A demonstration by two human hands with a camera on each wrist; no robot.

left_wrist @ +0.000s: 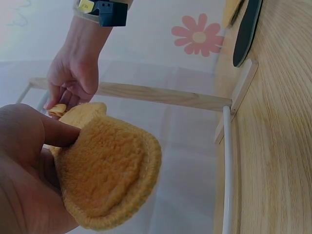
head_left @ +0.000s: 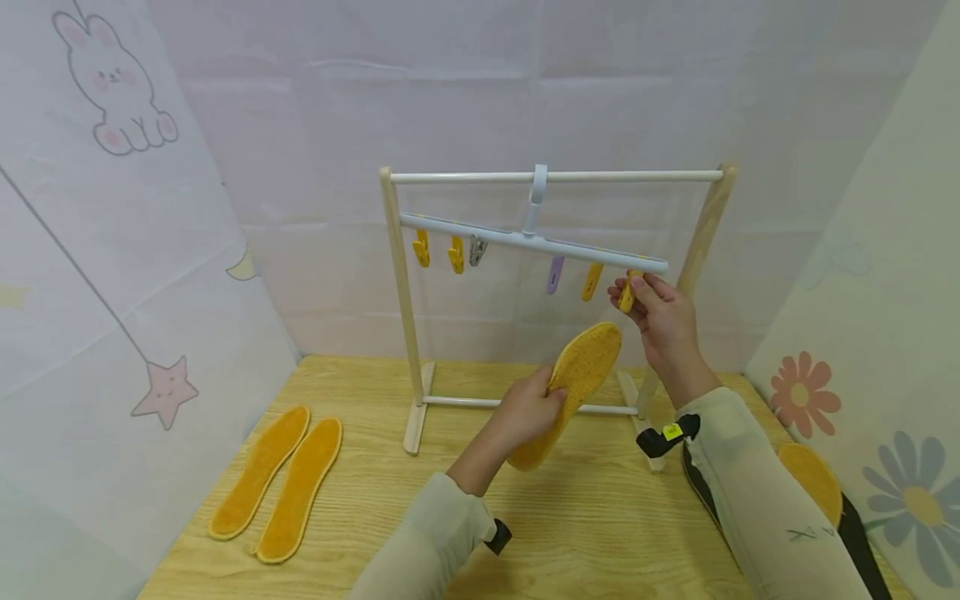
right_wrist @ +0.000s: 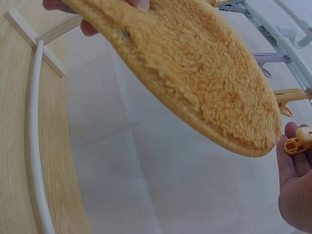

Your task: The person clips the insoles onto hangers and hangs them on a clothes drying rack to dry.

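My left hand grips a fuzzy yellow insole by its middle and holds it tilted, toe end up, in front of the small drying rack. In the left wrist view the insole bends under my thumb. My right hand pinches a yellow clip at the right end of the pale blue hanger bar. The insole's toe is just below and left of that clip. Other yellow, grey and purple clips hang along the bar.
Two more yellow insoles lie side by side on the wooden table at the left. Another insole and a black one lie at the right, partly under my right arm. Printed fabric walls close in three sides.
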